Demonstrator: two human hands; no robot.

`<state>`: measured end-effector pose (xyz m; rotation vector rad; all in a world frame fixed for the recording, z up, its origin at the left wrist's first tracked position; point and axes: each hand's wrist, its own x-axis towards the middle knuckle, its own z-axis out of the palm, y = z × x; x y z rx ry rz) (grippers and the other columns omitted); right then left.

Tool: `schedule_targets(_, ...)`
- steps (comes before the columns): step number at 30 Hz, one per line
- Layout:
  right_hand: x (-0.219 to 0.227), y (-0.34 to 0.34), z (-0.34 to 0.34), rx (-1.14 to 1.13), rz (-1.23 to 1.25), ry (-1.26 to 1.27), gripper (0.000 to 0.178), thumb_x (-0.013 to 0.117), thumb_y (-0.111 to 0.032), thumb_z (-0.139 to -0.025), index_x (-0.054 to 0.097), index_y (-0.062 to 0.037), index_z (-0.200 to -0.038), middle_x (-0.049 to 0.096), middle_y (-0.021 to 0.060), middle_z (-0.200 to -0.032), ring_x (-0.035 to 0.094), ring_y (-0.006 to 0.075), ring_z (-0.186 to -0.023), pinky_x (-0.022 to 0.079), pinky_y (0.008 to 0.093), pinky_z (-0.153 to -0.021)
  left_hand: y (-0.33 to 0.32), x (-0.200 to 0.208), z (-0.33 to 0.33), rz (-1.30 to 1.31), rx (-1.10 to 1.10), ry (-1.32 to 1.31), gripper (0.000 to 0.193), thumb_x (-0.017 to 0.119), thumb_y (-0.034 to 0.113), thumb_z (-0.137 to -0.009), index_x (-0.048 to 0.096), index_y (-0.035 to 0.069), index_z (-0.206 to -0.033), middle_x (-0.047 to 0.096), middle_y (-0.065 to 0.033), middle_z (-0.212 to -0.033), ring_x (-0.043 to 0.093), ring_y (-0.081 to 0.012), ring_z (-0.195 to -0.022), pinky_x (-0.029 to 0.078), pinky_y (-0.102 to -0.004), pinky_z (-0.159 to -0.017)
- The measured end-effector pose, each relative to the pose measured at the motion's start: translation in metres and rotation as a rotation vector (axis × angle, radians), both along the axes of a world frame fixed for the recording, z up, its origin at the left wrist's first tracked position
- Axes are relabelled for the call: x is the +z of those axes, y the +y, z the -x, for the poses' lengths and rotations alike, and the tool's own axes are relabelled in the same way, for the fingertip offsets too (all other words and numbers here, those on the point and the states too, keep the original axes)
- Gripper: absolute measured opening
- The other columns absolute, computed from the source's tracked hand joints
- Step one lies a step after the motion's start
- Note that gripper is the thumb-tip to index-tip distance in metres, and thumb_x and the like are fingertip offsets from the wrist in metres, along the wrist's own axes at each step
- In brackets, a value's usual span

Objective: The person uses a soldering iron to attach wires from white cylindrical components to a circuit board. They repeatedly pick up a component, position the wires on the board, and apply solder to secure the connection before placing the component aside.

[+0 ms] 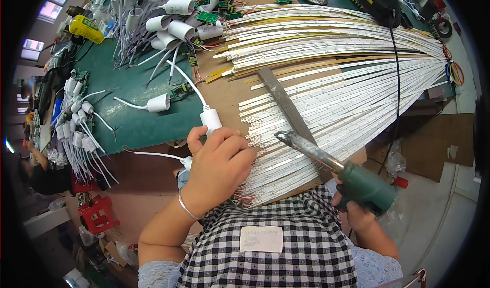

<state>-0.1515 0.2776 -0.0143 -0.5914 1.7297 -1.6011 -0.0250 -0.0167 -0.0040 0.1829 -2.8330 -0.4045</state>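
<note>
My left hand (219, 168), with a bangle at the wrist, is closed at the near left end of the LED strips (326, 109). A white plastic cap (210, 118) with a white cable comes out between its fingers; the cap's lower end is hidden. Another white cap (187, 162) with a cable shows beside the hand. My right hand (357, 217) grips a soldering iron (365, 186) by its green handle, its metal tip pointing left above the strips. A flat dark bar (288, 104) lies across the strips.
Piles of white cabled caps (178, 27) and green circuit boards (208, 17) cover the table's back left, with a smaller bundle (79, 117) at far left. A yellow bottle (86, 29) stands behind. A black cord (397, 84) hangs over the strips. A red stool (98, 214) stands below.
</note>
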Motion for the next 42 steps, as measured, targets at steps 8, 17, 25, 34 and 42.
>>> schedule_targets(8,0.001,0.006,0.003,0.165,-0.101,0.062,0.051,0.058,-0.035,-0.093,0.049,0.0040,-0.125,0.063,0.0090,-0.086,0.060,0.0166,-0.077,0.049,0.0307,-0.071,-0.005,-0.002,-0.004,0.018,-0.167,0.025,0.018,0.071,0.013,-0.070,0.068,0.017,-0.088,0.063,0.0048,-0.086,0.059,-0.0165,-0.090,0.034,-0.0405,-0.089)
schedule_targets(17,-0.007,0.007,0.001,0.161,-0.042,0.122,0.044,0.056,-0.027,-0.094,0.049,0.0053,-0.123,0.063,0.0121,-0.086,0.060,0.0184,-0.078,0.049,0.0309,-0.072,-0.003,-0.006,0.000,-0.039,-0.125,0.052,0.021,0.072,0.007,-0.069,0.067,0.009,-0.090,0.058,-0.0015,-0.081,0.056,-0.0205,-0.077,0.043,-0.0349,-0.076)
schedule_targets(25,-0.002,0.005,-0.003,0.109,-0.049,-0.004,0.041,0.056,-0.026,-0.094,0.051,0.0057,-0.120,0.063,0.0113,-0.087,0.060,0.0179,-0.078,0.049,0.0304,-0.072,0.002,-0.005,0.007,-0.022,-0.006,-0.021,0.014,0.071,0.007,-0.071,0.061,0.011,-0.080,0.056,-0.0018,-0.078,0.054,-0.0214,-0.075,0.038,-0.0349,-0.072)
schedule_targets(34,0.005,-0.012,0.013,0.249,0.044,0.205,0.029,0.064,-0.004,-0.082,0.064,0.0032,-0.110,0.068,0.0153,-0.104,0.068,0.0263,-0.089,0.053,0.0333,-0.080,0.002,0.004,0.013,-0.112,0.008,-0.056,0.014,0.069,0.008,-0.067,0.059,0.012,-0.075,0.054,-0.0016,-0.075,0.052,-0.0220,-0.074,0.036,-0.0356,-0.074)
schedule_targets(42,-0.001,-0.011,0.014,0.298,-0.006,0.372,0.031,0.066,-0.012,-0.082,0.062,0.0021,-0.110,0.067,0.0126,-0.100,0.065,0.0228,-0.089,0.051,0.0322,-0.079,-0.004,0.007,0.020,-0.125,-0.020,-0.108,0.013,0.068,0.007,-0.065,0.059,0.013,-0.071,0.054,-0.0005,-0.073,0.051,-0.0213,-0.074,0.034,-0.0354,-0.072)
